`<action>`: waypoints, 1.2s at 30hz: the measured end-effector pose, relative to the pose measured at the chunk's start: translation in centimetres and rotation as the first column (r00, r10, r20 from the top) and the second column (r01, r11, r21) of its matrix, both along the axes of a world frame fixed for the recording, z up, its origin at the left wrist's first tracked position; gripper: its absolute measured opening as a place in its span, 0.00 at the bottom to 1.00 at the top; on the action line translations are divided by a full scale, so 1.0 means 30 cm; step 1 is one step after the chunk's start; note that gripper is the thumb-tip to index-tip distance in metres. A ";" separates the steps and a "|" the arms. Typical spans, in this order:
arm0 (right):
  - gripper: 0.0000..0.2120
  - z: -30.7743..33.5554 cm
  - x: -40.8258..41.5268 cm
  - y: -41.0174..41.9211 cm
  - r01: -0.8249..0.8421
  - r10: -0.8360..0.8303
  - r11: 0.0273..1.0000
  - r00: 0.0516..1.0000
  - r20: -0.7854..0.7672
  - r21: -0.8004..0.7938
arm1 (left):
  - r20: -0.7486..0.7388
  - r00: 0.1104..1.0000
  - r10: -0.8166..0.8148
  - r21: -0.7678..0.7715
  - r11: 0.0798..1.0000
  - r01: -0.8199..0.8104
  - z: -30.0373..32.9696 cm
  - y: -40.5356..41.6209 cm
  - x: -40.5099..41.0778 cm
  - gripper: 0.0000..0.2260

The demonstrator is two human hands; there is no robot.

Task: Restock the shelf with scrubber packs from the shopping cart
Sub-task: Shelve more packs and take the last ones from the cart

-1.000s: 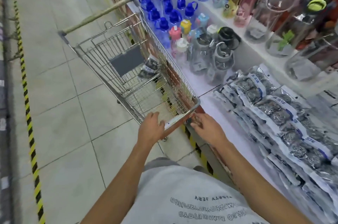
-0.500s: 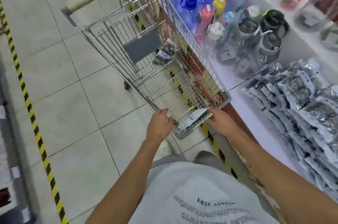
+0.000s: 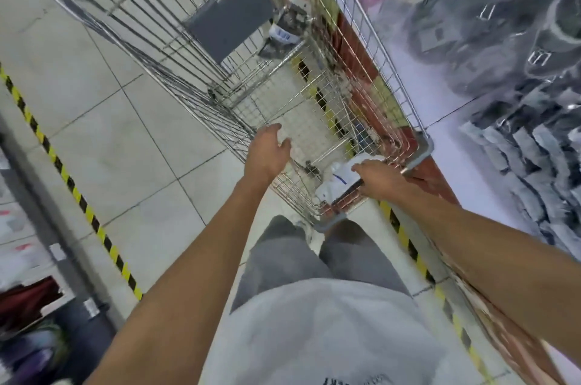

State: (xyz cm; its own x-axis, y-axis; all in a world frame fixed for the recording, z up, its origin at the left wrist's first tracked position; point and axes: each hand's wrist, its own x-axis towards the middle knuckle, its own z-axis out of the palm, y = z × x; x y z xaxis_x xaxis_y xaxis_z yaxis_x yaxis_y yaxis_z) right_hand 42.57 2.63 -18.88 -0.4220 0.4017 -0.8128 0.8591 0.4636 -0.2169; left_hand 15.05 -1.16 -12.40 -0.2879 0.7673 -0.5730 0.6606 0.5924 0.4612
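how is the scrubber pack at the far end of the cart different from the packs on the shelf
The cart pack lies alone inside the wire cart, leaning by the grey flap; the shelf packs lie in overlapping rows on the white shelf. The cart pack is left of the cart's side wall, the shelf packs right of it. Both look like dark scrubbers in clear bags, though blur hides detail.

Both hands on shopping cart (image 3: 361, 48) rim; scrubber pack (image 3: 284, 34) inside (far end, blurred).

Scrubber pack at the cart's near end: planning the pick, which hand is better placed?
Right, probably. The right hand already touches the scrubber pack and is nearer the shelf; the left hand is at the cart rim.
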 end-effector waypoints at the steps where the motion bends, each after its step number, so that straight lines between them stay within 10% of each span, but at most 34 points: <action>1: 0.27 -0.040 -0.006 0.011 -0.042 0.042 0.999 0.999 0.015 -0.016 | 0.002 1.000 0.009 -0.009 1.000 -0.009 -0.031 0.030 -0.014 0.22; 12: 0.39 -0.471 -0.094 0.140 -0.254 0.269 0.929 0.963 0.019 -0.270 | 0.077 0.991 0.109 -0.150 0.984 -0.097 -0.356 0.222 -0.125 0.20; 21: 0.13 -0.403 -0.145 0.242 0.138 -0.184 0.946 0.973 -0.138 -0.292 | 0.017 0.995 0.102 -0.068 0.993 -0.101 -0.499 0.511 -0.299 0.24; 28: 0.16 -0.410 -0.219 0.308 0.796 -0.913 0.405 0.376 -0.156 -0.450 | -0.103 0.994 0.022 0.028 0.999 -0.019 -0.637 0.770 -0.422 0.23; 32: 0.08 -0.429 -0.249 0.323 0.835 -0.996 -0.013 -0.061 -0.069 -0.550 | -0.139 0.990 -0.017 0.048 0.999 0.024 -0.712 0.863 -0.439 0.22; 36: 0.09 -0.373 -0.295 0.307 0.779 -0.983 -0.092 -0.172 -0.070 -0.620 | -0.137 0.990 -0.013 0.042 0.999 0.018 -0.784 0.902 -0.437 0.23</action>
